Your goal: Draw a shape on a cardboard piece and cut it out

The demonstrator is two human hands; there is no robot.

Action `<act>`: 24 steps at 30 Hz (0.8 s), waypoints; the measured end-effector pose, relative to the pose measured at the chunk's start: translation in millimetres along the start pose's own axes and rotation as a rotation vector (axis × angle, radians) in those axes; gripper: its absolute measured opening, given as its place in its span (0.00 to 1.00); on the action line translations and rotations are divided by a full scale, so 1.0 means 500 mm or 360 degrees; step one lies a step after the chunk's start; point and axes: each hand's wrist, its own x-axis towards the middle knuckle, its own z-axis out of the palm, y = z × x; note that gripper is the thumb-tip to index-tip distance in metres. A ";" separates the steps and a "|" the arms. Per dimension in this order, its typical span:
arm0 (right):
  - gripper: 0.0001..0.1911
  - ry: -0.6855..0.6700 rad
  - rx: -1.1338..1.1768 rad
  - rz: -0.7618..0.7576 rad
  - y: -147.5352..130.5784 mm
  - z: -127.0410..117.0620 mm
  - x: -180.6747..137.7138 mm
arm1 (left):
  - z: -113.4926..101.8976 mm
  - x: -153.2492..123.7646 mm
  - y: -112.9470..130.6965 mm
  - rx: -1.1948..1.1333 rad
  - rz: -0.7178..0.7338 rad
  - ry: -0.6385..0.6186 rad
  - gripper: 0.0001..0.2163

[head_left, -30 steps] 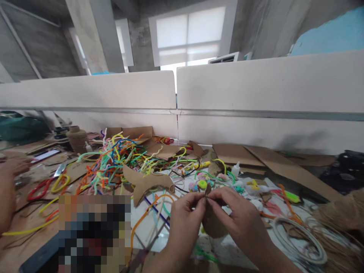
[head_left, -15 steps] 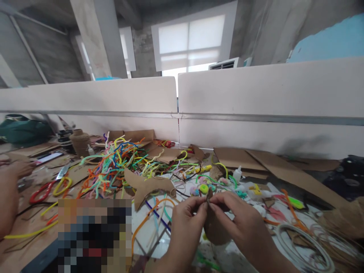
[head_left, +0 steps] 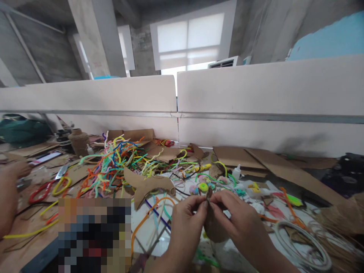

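Both my hands meet over the cluttered table, pinching the upper edge of a brown cardboard piece [head_left: 216, 229] between thumbs and fingertips. My left hand [head_left: 186, 223] grips its edge from the left, and my right hand [head_left: 240, 223] from the right, the fingertips almost touching. The lower part of the cardboard piece hangs rounded below my fingers; my right hand covers some of it. Just beyond my fingertips lie a yellow-green ring [head_left: 203, 187] and pastel pom-poms [head_left: 193, 189]. Left of my hands rests a tail-shaped cardboard cutout [head_left: 148, 185].
A heap of coloured pipe cleaners [head_left: 116, 163] covers the left middle. Red-handled scissors [head_left: 41, 192] lie near another person's arm [head_left: 8, 201]. A white glue bottle [head_left: 236, 172], cardboard sheets [head_left: 239, 157] and a coil of pale cord [head_left: 303, 242] lie to the right. White partitions [head_left: 256, 91] stand behind.
My hands stay in nearly the same pinch on the cardboard piece. The view has shifted very slightly. At the left, the other person's hand has moved a little.
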 end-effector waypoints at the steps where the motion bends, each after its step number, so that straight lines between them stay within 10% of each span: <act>1: 0.09 -0.0002 0.0013 0.0010 -0.001 0.000 0.000 | 0.000 0.000 0.001 -0.0004 -0.0006 -0.0003 0.12; 24: 0.09 0.0091 -0.0020 0.0012 0.003 0.014 -0.012 | -0.001 0.001 0.017 -0.0057 -0.0043 0.0009 0.10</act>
